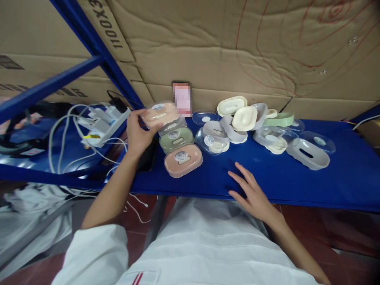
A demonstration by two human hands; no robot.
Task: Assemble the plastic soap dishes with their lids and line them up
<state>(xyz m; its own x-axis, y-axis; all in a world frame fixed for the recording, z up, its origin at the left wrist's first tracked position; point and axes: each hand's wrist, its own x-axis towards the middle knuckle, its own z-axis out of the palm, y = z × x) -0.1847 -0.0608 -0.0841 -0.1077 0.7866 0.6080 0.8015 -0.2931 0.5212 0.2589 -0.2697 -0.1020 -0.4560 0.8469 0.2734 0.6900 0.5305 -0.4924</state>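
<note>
Holding a peach lidded box (169, 114) in the grip of the left hand (141, 132), at the left of the blue counter (212, 178), just beyond a green box (184, 136). Rounded and glossy under a clear lid, with a white sticker (158, 107) printed too small to read. Fingers spread wide in the grip of the right hand (252, 196). On the cardboard (190, 31) behind, sideways: "1100X3".

Peach oval box (166, 114) under clear stickered lid (158, 107), farthest in the row of lidded boxes (177, 140)
</note>
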